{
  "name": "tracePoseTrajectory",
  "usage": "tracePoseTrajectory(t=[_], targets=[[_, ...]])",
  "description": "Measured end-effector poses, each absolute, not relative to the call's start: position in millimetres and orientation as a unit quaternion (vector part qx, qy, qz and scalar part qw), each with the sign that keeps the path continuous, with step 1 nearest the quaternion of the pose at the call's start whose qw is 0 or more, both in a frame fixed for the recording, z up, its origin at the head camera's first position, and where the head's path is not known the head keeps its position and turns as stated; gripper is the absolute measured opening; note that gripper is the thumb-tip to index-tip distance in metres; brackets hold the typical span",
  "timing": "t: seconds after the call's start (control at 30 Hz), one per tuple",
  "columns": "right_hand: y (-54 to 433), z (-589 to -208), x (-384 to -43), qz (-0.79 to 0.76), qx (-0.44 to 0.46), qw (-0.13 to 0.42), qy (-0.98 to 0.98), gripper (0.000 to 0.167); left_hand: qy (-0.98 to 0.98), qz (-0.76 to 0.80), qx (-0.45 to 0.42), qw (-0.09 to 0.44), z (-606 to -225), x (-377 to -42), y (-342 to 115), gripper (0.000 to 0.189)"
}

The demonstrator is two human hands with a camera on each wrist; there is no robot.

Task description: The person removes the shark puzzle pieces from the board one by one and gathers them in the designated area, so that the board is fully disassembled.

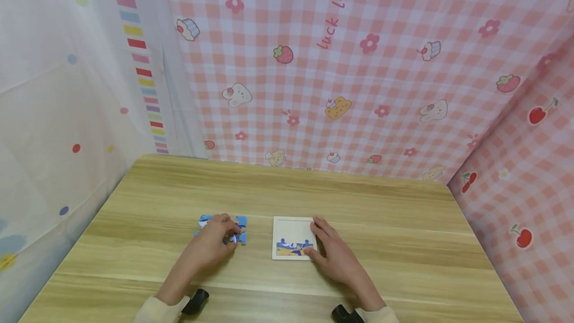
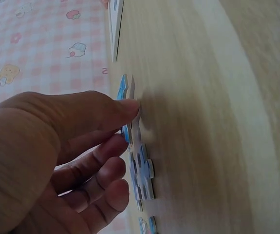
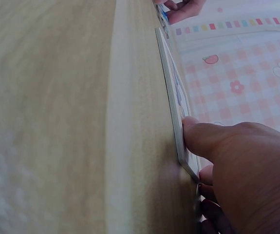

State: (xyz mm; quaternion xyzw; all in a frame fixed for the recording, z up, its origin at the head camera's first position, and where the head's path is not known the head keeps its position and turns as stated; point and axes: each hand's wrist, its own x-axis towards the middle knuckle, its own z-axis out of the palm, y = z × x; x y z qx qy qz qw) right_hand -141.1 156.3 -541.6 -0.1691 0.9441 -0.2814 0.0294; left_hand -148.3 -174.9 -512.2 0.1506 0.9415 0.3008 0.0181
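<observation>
My left hand (image 1: pixel 208 244) pinches a blue jigsaw piece (image 2: pixel 122 87) between thumb and fingertips, just above the tabletop. Other loose jigsaw pieces (image 1: pixel 242 221), mostly blue, lie under and around that hand, partly hidden by it. To their right is a square, pale puzzle tray (image 1: pixel 291 228) lying flat. Fitted pieces (image 1: pixel 287 250) in blue, white and yellow fill its lower part, while its upper part is bare. My right hand (image 1: pixel 336 258) holds the tray's right side, its thumb on the lower right corner and its fingers along the edge.
The wooden table (image 1: pixel 403 223) reaches back to a pink checked cloth (image 1: pixel 314 79). A pale dotted cloth (image 1: pixel 67 113) hangs on the left, and another checked cloth (image 1: pixel 529 173) on the right. Each wrist wears a black device (image 1: pixel 196 302).
</observation>
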Motion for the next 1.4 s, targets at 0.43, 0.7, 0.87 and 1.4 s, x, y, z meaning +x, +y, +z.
tracePoseTrajectory(t=[0.43, 0.7, 0.87, 1.4], targets=[[156, -542, -142, -0.284, -0.173, 0.026, 0.943, 0.066, 0.940, 0.302, 0.155, 0.035, -514, -152, -177, 0.021], [158, -543, -143, -0.285, -0.168, 0.021, 0.943, 0.066, 0.942, 0.299, 0.152, 0.026, -511, -152, -174, 0.025], [158, -543, -143, -0.278, -0.166, 0.022, 0.946, 0.065, 0.941, 0.292, 0.169, 0.002, -506, -151, -160, 0.026], [153, -542, -140, -0.273, -0.159, 0.016, 0.949, 0.070, 0.915, 0.338, 0.221, 0.019, -516, -149, -110, 0.028]])
